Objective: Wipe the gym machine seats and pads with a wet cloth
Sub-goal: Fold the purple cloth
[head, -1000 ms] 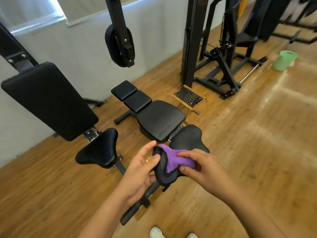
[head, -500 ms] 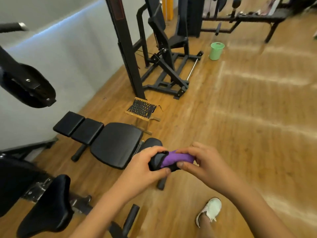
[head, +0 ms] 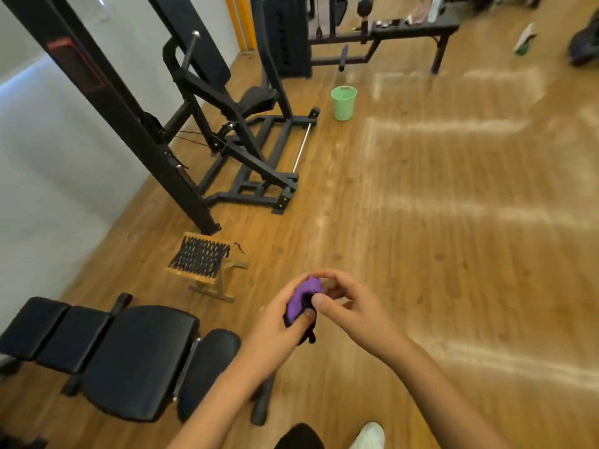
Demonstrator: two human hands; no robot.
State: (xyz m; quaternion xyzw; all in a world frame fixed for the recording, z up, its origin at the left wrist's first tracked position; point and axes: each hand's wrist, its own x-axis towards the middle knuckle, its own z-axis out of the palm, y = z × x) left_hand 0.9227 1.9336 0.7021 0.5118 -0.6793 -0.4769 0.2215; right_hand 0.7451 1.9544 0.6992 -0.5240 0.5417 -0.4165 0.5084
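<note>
A purple and black cloth (head: 299, 299) is bunched between both hands in front of me, above the wooden floor. My left hand (head: 281, 322) grips it from below with the thumb across it. My right hand (head: 343, 303) pinches its top edge with curled fingers. To the lower left lies a flat black bench (head: 129, 358) with several padded sections; its narrow seat pad (head: 207, 361) is just left of my left forearm. Farther off stands a black machine with a small seat (head: 257, 98) and back pad (head: 207, 59).
A green bucket (head: 343, 102) stands on the floor beyond the machine. A small woven wooden stool (head: 202, 262) sits near the black upright post (head: 129, 124). A long black bench (head: 411, 30) runs along the far side. My white shoe (head: 368, 436) shows at the bottom.
My view has swung right, away from the padded seats toward the open floor and bucket. Both hands have bunched the cloth tighter and carried it off the seat pad.
</note>
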